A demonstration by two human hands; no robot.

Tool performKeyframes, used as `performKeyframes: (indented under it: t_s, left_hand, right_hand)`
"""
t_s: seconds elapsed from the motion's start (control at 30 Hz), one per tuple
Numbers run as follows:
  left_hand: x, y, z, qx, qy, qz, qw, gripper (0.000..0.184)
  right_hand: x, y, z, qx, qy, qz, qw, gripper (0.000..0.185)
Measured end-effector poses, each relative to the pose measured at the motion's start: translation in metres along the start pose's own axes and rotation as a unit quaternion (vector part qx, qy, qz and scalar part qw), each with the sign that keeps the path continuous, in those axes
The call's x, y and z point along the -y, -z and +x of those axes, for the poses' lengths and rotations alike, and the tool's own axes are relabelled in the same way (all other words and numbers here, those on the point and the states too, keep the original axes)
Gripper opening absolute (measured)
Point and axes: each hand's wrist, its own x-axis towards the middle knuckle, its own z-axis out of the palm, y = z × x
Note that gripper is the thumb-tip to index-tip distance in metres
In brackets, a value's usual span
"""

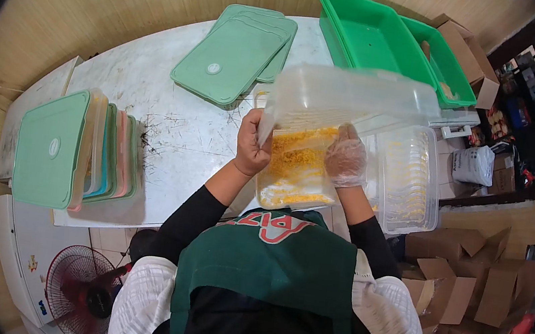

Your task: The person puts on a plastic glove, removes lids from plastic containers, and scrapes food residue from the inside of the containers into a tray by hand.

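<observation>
Translucent container (355, 94): blurred, tilted above a clear tub (311, 183) of orange crumbs (295, 159) at the white table (185, 126). Left hand (253, 143): clamped on the container's left edge, fingertips hidden. Gloved right hand (346, 158): beside the crumbs, fingers obscured; grip cannot be told. Second tub (408, 179): right, contents hard to make out.

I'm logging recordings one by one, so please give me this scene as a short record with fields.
Left hand: bare, gripping the edge of a raised translucent bin
Right hand: gloved, close to the bin; its grip is unclear
Between the hands: yellow crumbs in a clear container
Right side: second clear container
Left on table: stacked containers, green lid outermost
Far side: loose green lids, bright green bins
Surroundings: red fan, cardboard boxes
</observation>
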Motion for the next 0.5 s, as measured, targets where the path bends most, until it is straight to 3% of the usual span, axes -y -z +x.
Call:
performKeyframes:
  t_s: [0.03,0.13,0.27,0.5]
  left_hand:
    - [-0.002,-0.002,0.001,0.005,-0.013,0.010,1.000,0.027]
    - [0.011,-0.002,-0.005,0.065,-0.065,-0.041,0.995,0.035]
    - [0.011,-0.008,-0.003,0.048,-0.101,-0.131,0.985,0.049]
    - [-0.004,-0.014,0.012,0.014,-0.126,-0.096,0.987,0.047]
  right_hand:
    - [0.001,-0.002,-0.001,-0.017,-0.041,0.018,0.999,0.029]
    - [0.004,-0.006,-0.006,-0.020,-0.007,-0.025,0.999,0.029]
    - [0.022,0.017,-0.029,0.021,-0.010,-0.029,0.999,0.030]
    - [0.030,0.004,0.000,-0.015,-0.064,0.020,0.998,0.030]
